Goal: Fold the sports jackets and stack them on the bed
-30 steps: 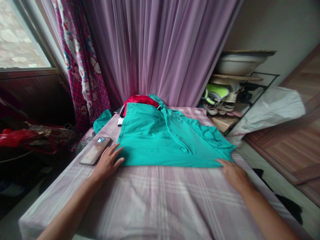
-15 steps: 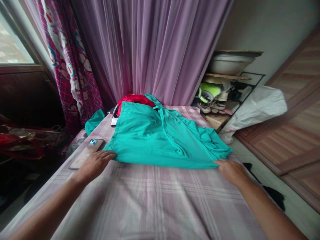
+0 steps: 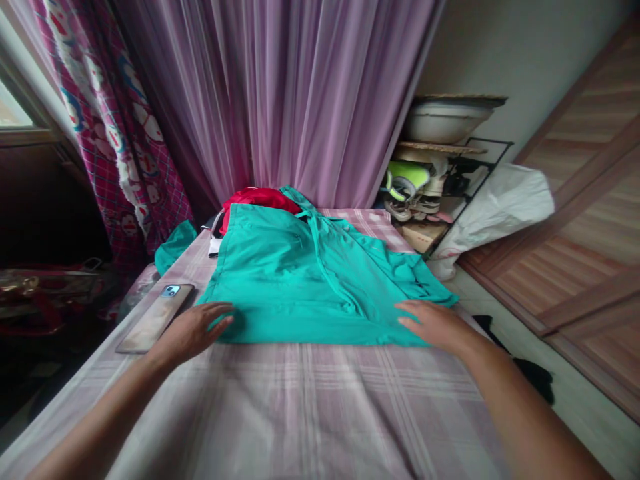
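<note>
A teal garment [image 3: 275,273] with a long thin tie across it lies spread on the plaid bedsheet [image 3: 320,413]. Its exact kind is hard to make out. At its near left corner is my left hand [image 3: 197,328], open, with thumb and fingers apart. My right hand [image 3: 433,323] is over the near right part of the cloth, also open with fingers parted. Neither hand grips the fabric; whether the fingertips rest on it I cannot tell. Left of the garment, beside my left hand, lies a phone [image 3: 155,319], camera side up.
Red cloth [image 3: 257,197] lies behind the garment, against a purple curtain [image 3: 300,100]. More teal cloth [image 3: 175,247] hangs at the bed's left edge. On the right stand a rack with shoes [image 3: 425,207] and a basin [image 3: 447,123], a white bag [image 3: 505,207] and a wooden door [image 3: 575,253].
Both hands have let go of the garment's near edge and their fingers have spread. My right hand has moved left over the cloth. The whole view has shifted slightly.
</note>
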`<act>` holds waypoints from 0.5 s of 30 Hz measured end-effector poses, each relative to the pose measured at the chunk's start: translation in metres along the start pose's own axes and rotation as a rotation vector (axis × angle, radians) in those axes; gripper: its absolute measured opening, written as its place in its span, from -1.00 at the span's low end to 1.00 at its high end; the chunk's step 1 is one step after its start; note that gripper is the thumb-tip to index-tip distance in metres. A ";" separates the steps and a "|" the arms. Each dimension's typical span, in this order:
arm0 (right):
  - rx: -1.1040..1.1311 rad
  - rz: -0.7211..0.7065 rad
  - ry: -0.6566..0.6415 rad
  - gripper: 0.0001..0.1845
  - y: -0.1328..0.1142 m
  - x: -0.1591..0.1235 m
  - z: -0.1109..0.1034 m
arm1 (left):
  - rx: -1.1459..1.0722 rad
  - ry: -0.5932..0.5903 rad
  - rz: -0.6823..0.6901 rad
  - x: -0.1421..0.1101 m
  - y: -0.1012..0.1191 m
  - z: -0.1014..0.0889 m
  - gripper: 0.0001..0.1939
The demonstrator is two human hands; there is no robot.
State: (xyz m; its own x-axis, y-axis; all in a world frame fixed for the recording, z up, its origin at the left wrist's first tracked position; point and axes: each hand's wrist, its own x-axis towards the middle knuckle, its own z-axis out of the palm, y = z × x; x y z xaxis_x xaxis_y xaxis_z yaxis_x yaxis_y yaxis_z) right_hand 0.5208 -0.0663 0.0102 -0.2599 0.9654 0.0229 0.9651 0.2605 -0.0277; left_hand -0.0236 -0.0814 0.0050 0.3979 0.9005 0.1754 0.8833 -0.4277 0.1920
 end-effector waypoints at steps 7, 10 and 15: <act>0.047 0.058 0.184 -0.47 -0.069 0.050 0.035 | 0.141 -0.024 -0.031 0.048 0.034 0.055 -0.39; 0.035 0.173 0.087 -0.46 -0.069 0.050 0.058 | 0.165 -0.028 -0.050 0.047 0.029 0.068 -0.36; 0.047 0.161 0.100 -0.48 -0.062 0.050 0.059 | 0.164 0.022 -0.025 0.043 0.021 0.072 -0.35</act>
State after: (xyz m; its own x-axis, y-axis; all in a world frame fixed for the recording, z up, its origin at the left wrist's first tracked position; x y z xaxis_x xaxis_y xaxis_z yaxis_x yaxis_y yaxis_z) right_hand 0.4455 -0.0332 -0.0462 -0.0951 0.9889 0.1140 0.9908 0.1051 -0.0856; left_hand 0.0303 -0.0459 -0.0529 0.3715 0.9080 0.1936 0.9221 -0.3851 0.0367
